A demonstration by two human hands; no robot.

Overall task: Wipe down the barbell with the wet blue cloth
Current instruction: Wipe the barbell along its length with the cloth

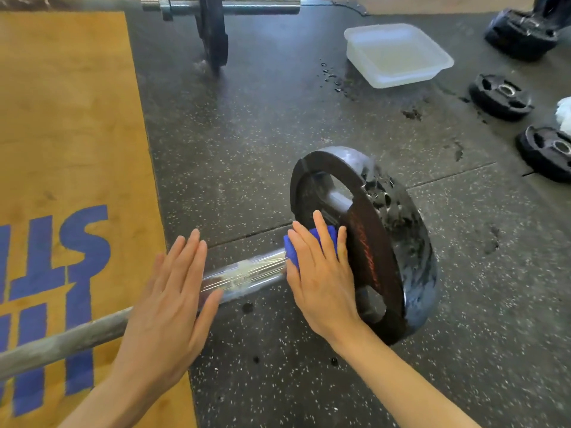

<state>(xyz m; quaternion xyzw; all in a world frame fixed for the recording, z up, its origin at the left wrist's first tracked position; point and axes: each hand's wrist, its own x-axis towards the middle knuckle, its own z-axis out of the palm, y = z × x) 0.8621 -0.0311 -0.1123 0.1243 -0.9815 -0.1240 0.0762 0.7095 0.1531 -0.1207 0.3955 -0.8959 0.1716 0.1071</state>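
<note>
The barbell (pixel 247 273) lies on the floor, its grey shaft running from lower left up to a shiny wet sleeve. A black weight plate (pixel 398 242) stands on that sleeve, wet on its outer face. My left hand (pixel 167 304) lies flat on the bar with straight fingers, where shaft meets sleeve. My right hand (pixel 321 273) presses the blue cloth (pixel 309 242) onto the sleeve right beside the plate, fingers draped over it. Most of the cloth is hidden under that hand.
A white plastic tub (pixel 398 54) sits at the back right with water drops beside it. Three small black plates (pixel 500 95) lie at the right. Another barbell with a plate (pixel 213 29) is at the top. An orange platform (pixel 68 149) covers the left.
</note>
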